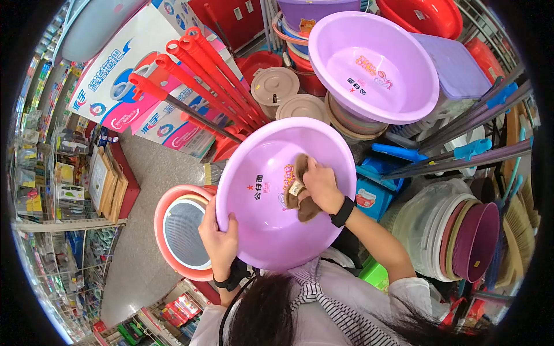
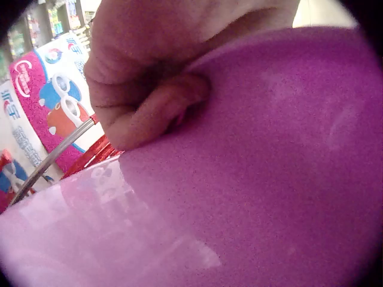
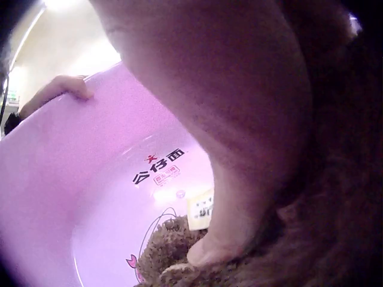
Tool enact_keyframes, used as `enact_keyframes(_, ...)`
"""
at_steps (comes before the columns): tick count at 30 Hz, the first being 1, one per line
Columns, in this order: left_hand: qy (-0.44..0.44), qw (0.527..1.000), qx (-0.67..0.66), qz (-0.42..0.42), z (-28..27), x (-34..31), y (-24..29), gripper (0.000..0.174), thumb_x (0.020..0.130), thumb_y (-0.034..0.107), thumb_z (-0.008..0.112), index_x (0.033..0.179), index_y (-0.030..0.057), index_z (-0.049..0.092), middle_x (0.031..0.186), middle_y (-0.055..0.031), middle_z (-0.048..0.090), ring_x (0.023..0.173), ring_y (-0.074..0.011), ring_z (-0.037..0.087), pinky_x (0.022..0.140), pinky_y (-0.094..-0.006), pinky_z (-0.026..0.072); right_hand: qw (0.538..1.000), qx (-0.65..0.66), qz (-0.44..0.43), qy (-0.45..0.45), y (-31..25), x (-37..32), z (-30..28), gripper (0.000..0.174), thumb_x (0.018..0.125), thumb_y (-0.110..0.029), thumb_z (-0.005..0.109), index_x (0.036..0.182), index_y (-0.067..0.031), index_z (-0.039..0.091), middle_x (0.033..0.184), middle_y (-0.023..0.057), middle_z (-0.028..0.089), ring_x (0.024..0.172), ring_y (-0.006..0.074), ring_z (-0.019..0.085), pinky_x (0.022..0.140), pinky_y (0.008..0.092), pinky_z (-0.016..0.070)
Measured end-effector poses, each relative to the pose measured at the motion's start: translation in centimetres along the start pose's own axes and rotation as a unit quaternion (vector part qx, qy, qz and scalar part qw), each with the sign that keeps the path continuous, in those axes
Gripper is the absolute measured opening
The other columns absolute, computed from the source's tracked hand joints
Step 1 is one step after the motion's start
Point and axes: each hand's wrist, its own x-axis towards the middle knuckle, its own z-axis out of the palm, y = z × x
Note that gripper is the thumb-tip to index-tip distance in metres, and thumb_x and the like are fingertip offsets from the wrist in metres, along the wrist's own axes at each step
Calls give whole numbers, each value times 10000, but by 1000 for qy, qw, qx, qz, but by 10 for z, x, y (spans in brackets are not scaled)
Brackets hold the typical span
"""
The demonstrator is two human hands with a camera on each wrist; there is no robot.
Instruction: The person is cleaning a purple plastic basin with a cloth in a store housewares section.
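1. Head view: left of left hand [image 1: 219, 241], orange tub [image 1: 162, 236] on the floor, grey basket [image 1: 187, 237] nested in it. Nesting probably saves floor space.
2. Left hand clamped on near-left rim of lilac basin [image 1: 248, 230], thumb inside, fingers over the outer side. I read it as the bracing hand, countering any push from the right.
3. Basin sits between the hands, in front of the torso. Mouth faces up at the head camera. Round, so I get no real long axis; its black print runs away from the body.
4. Brown cloth [image 1: 309, 210] sits under right hand [image 1: 322, 187], inside the basin. Bunched, long axis roughly away from the body; pale label [image 3: 201, 210] faces up, left of the fingers.
5. Right hand clamped on the cloth, thumb pressed into it in the right wrist view. Bunching likely gives firmer purchase.
6. Beyond right hand: second lilac basin [image 1: 411, 66] on stacked tubs. Right of it: purple bucket [image 1: 476, 242], nested, tilted.
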Motion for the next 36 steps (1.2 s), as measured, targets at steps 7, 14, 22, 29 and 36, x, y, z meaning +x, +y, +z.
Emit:
enact_keyframes(7,18,999,-9,30,2,-2,-7,393,780,-68,564,1172,-77,573,914,-116,666,838,-133,617,773,-268,487,920,248,-125,-275,-20,-30,9,694,817,-661,572,761,26,658,720,214,640,708,372,650,658,443,522)
enact_keyframes(14,-10,999,5,31,0,3,3,396,790,-66,567,1186,-75,578,916,-107,664,820,-104,598,755,-253,483,870,438,-145,-175,-64,-33,12,450,934,-426,530,891,19,573,876,230,567,773,385,594,684,472,458)
enact_keyframes(22,-12,999,25,16,-3,0,-7,429,797,-62,576,1226,-76,561,997,-123,661,863,-122,603,779,-259,482,935,315,-42,155,-61,14,-37,423,778,-148,648,1114,53,488,1056,204,492,739,396,599,619,462,497)
enact_keyframes(29,4,999,-5,39,-1,8,-18,441,792,-76,560,1233,-82,552,1007,-120,654,908,-138,602,827,-267,475,955,244,54,158,-16,2,-11,394,800,-137,638,1145,18,527,1052,163,537,809,349,626,624,434,521)
enact_keyframes(36,-9,995,-99,-8,-1,13,-25,457,769,-86,558,1225,-96,543,1047,-101,636,963,-150,597,864,-269,465,909,392,-139,2,-61,-37,-10,330,819,-330,670,942,-25,642,992,121,572,772,322,625,641,412,522)
